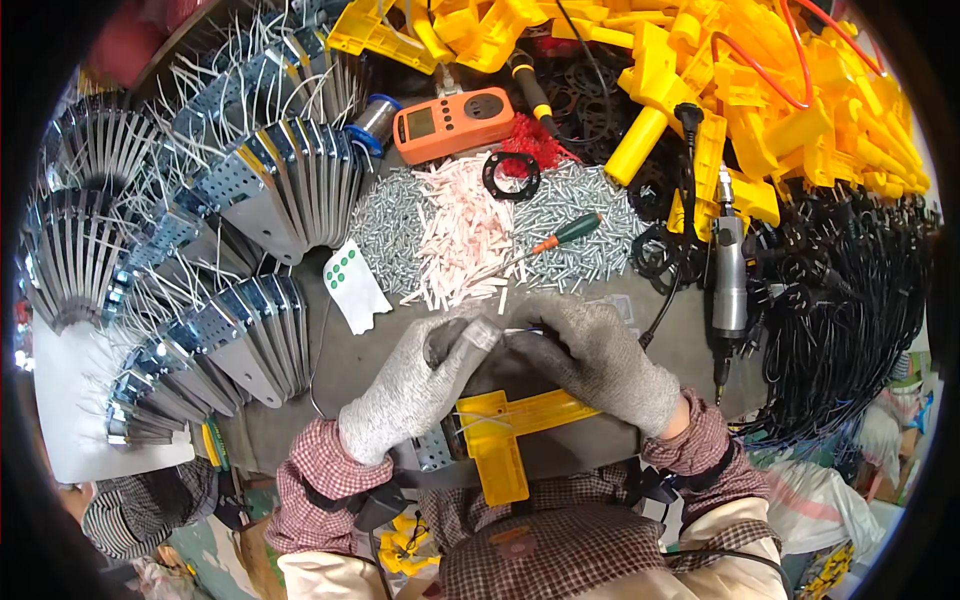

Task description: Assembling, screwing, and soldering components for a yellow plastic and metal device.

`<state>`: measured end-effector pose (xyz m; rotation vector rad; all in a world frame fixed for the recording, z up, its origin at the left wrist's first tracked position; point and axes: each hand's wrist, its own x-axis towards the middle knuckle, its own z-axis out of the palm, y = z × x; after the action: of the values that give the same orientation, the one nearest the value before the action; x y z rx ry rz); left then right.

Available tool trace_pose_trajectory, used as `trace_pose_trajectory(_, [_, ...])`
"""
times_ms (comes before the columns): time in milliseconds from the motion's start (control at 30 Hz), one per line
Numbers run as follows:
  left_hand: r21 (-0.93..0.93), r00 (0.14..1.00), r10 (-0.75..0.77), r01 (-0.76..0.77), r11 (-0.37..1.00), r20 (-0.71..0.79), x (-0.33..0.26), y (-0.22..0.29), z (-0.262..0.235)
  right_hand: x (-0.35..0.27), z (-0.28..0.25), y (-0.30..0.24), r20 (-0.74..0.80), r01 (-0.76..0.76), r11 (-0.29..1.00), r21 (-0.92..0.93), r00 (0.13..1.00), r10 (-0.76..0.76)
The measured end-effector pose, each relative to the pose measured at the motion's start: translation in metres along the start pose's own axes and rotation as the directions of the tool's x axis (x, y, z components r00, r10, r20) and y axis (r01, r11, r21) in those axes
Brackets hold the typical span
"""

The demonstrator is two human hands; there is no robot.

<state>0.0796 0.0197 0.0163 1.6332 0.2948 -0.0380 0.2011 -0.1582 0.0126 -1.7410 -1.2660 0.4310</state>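
Both my hands wear grey knit gloves with dark, worn patches. My left hand (pixel 412 385) is closed, its thumb and fingers pinched together over the mat. Opposite it, my right hand (pixel 612 358) is also closed in a pinch. A thin pale wire (pixel 522 331) spans the small gap between their fingertips; its ends are hidden in the gloves. Just below the hands, near the table's front edge, lies a yellow plastic housing (pixel 500 462) with a long arm reaching right under my right hand. A perforated metal plate (pixel 434 450) sits at its left, and thin white wires cross the housing.
Heaps of screws (pixel 575 215) and pale pink sleeves (pixel 455 225) lie ahead, with a green-handled screwdriver (pixel 575 229) on them. An orange meter (pixel 453 124) stands behind. Metal plates with wires (pixel 290 190) fill the left; yellow housings (pixel 760 110), a power driver (pixel 730 275) and black cords (pixel 850 290) the right.
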Motion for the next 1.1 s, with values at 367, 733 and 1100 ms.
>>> trace_pose_trajectory(367, [0.185, 0.916, 0.151, -0.086, 0.979, -0.373, -0.002, 0.034, 0.009, -0.005, -0.004, 0.003, -0.067, 0.087, 0.988, -0.129, 0.993, -0.096])
trace_pose_trajectory(733, [0.863, 0.899, 0.385, -0.015, 0.504, -0.209, 0.076, 0.063, -0.018, -0.016, 0.003, 0.028, -0.117, -0.004, 1.0, 0.022, 0.993, 0.006])
trace_pose_trajectory(1100, [0.855, 0.822, 0.555, -0.373, 0.36, 0.124, 0.167, 0.056, -0.004, -0.019, 0.017, 0.029, -0.206, -0.01, 0.999, -0.034, 0.978, 0.003])
